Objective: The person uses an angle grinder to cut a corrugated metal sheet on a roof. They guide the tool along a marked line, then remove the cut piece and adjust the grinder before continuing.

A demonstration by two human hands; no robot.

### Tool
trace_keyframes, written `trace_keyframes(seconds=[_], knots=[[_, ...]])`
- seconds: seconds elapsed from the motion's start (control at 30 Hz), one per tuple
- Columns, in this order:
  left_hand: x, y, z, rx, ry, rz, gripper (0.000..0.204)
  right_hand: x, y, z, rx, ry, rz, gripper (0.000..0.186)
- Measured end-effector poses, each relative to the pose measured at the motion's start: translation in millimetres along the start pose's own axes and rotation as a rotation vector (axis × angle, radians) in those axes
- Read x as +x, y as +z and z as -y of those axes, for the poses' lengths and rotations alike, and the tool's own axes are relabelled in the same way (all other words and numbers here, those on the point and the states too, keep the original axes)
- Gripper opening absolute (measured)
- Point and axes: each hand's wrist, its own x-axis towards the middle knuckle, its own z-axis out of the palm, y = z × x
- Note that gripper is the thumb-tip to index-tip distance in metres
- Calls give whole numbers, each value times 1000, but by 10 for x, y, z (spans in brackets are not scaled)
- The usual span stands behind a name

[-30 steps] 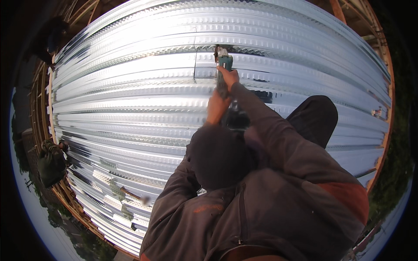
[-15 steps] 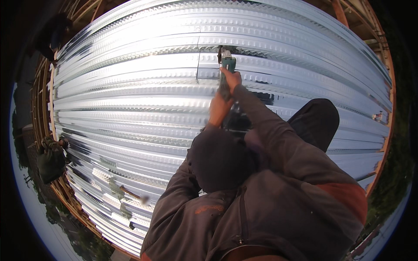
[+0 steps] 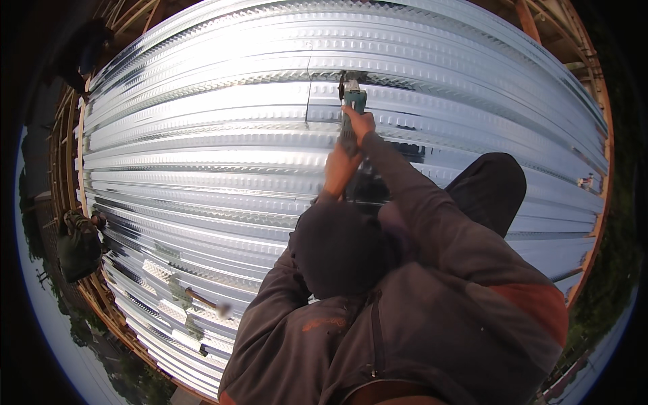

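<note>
A green angle grinder (image 3: 354, 96) rests at a narrow dark opening in the corrugated silver metal decking (image 3: 236, 135). My right hand (image 3: 360, 123) is closed round the grinder's body near its head. Lower down, my left hand (image 3: 341, 165) grips the rear of the same tool, its fingers partly hidden. Just left of the disc, a thin dark cut line (image 3: 308, 94) runs across several ribs. My bent knee (image 3: 489, 185) in dark trousers is at the right of my arms.
Two co-workers are at the left edge, one dark-clad (image 3: 81, 57), one in green (image 3: 77, 250). A hammer-like tool (image 3: 202, 299) and loose offcuts (image 3: 162, 277) lie at lower left, and a small item (image 3: 586, 182) at far right. Timber framing (image 3: 526, 20) borders the decking.
Compared with a second ago, the grinder and both hands appear slightly farther right and lower in the picture. Little differs from half a second ago.
</note>
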Motion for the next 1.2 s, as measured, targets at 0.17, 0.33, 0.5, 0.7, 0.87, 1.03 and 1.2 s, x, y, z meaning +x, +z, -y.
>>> trace_keyframes(seconds=[0.17, 0.33, 0.5, 0.7, 0.87, 1.03, 1.2], knots=[[13, -34, -33, -30, 28, -14, 56, 28, 45, 4, -75, -21, -76, 76], [16, -34, -23, -52, 16, -10, 56, 9, 79, 34, -52, -90, -114, 53], [41, -13, 2, 9, -7, 10, 56, -58, 76, 111, -109, -67, -148, 60], [44, -35, -7, -76, 3, 15, 56, -108, 48, 177, -89, -25, -96, 67], [25, -41, -26, -4, -31, 29, 57, -102, 59, 148, -131, 24, -116, 62], [39, -30, -46, 4, -54, 12, 57, -117, 95, 160, -114, -115, -158, 68], [48, -79, -57, -11, -37, 8, 55, -212, 122, 264, -129, -130, -198, 70]])
